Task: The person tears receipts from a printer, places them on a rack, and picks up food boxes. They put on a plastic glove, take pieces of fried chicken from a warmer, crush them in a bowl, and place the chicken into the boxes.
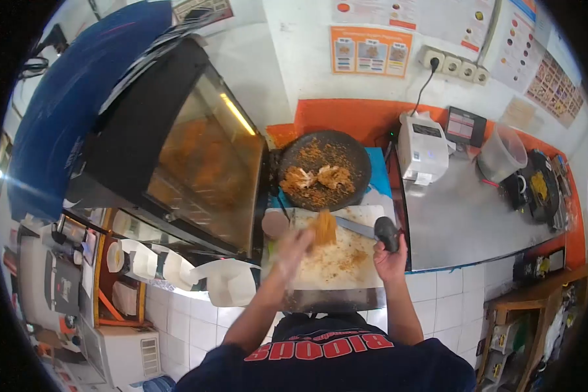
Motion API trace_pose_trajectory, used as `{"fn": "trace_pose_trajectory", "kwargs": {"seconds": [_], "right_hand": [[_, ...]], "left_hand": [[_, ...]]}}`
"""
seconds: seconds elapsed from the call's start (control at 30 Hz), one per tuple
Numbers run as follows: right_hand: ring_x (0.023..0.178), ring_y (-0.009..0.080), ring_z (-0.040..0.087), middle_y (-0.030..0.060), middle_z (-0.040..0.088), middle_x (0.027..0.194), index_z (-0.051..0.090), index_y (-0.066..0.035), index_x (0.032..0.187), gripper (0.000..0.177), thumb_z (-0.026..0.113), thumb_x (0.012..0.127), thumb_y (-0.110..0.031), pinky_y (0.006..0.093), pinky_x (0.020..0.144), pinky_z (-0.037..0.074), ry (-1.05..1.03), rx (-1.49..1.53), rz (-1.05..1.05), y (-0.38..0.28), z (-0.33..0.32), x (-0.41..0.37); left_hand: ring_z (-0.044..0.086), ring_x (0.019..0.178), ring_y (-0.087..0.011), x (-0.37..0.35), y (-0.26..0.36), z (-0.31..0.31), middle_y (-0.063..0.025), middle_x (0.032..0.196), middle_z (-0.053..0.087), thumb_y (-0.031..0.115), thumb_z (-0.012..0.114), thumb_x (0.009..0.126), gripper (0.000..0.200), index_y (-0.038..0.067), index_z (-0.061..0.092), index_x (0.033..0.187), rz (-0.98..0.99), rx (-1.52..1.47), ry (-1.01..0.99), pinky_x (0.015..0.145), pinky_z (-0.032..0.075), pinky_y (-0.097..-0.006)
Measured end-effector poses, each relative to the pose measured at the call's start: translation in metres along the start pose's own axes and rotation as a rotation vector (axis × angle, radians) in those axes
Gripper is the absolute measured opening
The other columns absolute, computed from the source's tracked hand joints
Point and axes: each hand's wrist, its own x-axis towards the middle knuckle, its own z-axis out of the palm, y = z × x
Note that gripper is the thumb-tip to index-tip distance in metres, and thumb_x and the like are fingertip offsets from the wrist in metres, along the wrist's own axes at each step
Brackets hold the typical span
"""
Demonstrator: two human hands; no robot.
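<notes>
My right hand (391, 260) is closed on the dark handle of a knife (356, 227), whose blade points left over the white cutting board (313, 274). My left hand (295, 247), blurred by motion, is beside a golden-brown fried piece (325, 228) at the board's upper middle; whether its fingers grip the piece is unclear. Crumbs lie on the board. Just behind it is a dark round pan (356, 147) holding two torn pieces with pale insides (334, 176) and brown crumbs.
A glass-fronted warmer (206, 176) stands left, with open white boxes (223, 282) below it. On the steel counter (447, 225) at right are a label printer (423, 147), a small screen (465, 125), a clear tub (502, 153) and a black pan (541, 189).
</notes>
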Motion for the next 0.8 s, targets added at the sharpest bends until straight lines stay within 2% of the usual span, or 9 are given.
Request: {"fn": "trace_pose_trajectory", "kwargs": {"seconds": [0.03,0.07,0.2,0.33,0.4,0.6,0.67,0.73,0.8], "right_hand": [[0.078,0.0186,0.066,0.006,0.07,0.093,0.066,-0.017,0.104,0.033,0.054,0.102,-0.047,0.03,0.06,0.055,-0.004,-0.001,0.036,0.004,0.003,-0.009],[0.076,0.0175,0.064,0.0059,0.068,0.089,0.065,-0.016,0.106,0.037,0.052,0.102,-0.05,0.0284,0.059,0.054,0.111,-0.005,0.011,0.007,0.003,-0.017],[0.062,0.0146,0.055,0.0074,0.06,0.075,0.062,-0.008,0.11,0.057,0.047,0.1,-0.062,0.0258,0.053,0.048,0.219,-0.149,0.11,0.003,-0.018,-0.042],[0.059,0.0136,0.053,0.0072,0.06,0.075,0.061,-0.009,0.117,0.05,0.051,0.101,-0.055,0.0247,0.049,0.042,0.279,-0.276,0.019,-0.008,-0.019,-0.039],[0.06,0.0131,0.053,0.0066,0.061,0.079,0.06,-0.01,0.122,0.047,0.053,0.101,-0.052,0.0241,0.05,0.041,0.229,-0.363,-0.005,-0.02,-0.021,-0.025],[0.072,0.0053,0.058,-0.0004,0.067,0.112,0.053,-0.014,0.144,0.049,0.063,0.099,-0.032,0.0168,0.051,0.037,0.18,-0.868,-0.309,-0.051,0.064,0.08],[0.069,0.0064,0.057,0.002,0.068,0.098,0.059,-0.01,0.138,0.045,0.068,0.097,-0.025,0.0189,0.057,0.041,0.175,-1.046,-0.356,-0.05,0.144,0.12],[0.077,0.0082,0.059,0.0059,0.069,0.104,0.06,-0.005,0.136,0.043,0.069,0.096,-0.019,0.0221,0.064,0.046,-0.014,-1.07,-0.594,-0.032,0.177,0.182],[0.091,0.0225,0.068,0.0153,0.071,0.112,0.06,-0.006,0.137,0.047,0.072,0.094,-0.022,0.0317,0.079,0.053,-0.109,-1.349,-0.893,-0.004,0.189,0.243]], "left_hand": [[0.062,0.082,-0.0206,0.01,0.043,0.018,-0.0071,0.096,0.071,0.043,0.067,0.094,0.045,0.003,0.07,0.115,0.236,0.328,0.191,0.077,0.05,-0.0367],[0.065,0.084,-0.0271,0.103,-0.012,0.013,-0.0128,0.1,0.071,0.038,0.07,0.091,0.041,0.006,0.07,0.116,0.287,0.356,0.237,0.079,0.05,-0.0385],[0.066,0.102,-0.0354,0.202,0.055,0.056,-0.0178,0.11,0.07,0.027,0.074,0.086,0.035,0.006,0.071,0.114,0.746,0.643,0.689,0.086,0.052,-0.0463],[0.061,0.119,-0.036,0.283,0.085,0.066,-0.0159,0.132,0.063,0.026,0.067,0.093,0.04,0.01,0.065,0.13,0.602,0.813,0.498,0.095,0.05,-0.047],[0.059,0.123,-0.0356,0.366,0.043,0.059,-0.0155,0.138,0.06,0.017,0.063,0.092,0.04,0.012,0.064,0.132,0.277,1.303,0.132,0.098,0.05,-0.0467],[0.063,0.117,-0.0341,0.234,0.064,0.035,-0.0151,0.127,0.067,0.009,0.06,0.091,0.033,0.013,0.07,0.123,0.829,0.835,0.546,0.096,0.051,-0.0466],[0.064,0.115,-0.0341,0.171,0.053,0.032,-0.0146,0.121,0.07,0.009,0.061,0.091,0.027,0.011,0.072,0.116,0.82,0.706,0.661,0.096,0.051,-0.0445],[0.065,0.113,-0.0353,0.081,0.076,0.04,-0.016,0.12,0.07,0.01,0.062,0.092,0.023,0.008,0.073,0.112,0.489,0.704,0.504,0.095,0.052,-0.0434],[0.068,0.092,-0.0352,0.061,-0.02,0.028,-0.013,0.102,0.074,0.005,0.059,0.08,0.025,0.007,0.076,0.099,0.941,0.653,0.514,0.082,0.054,-0.0465]]}}
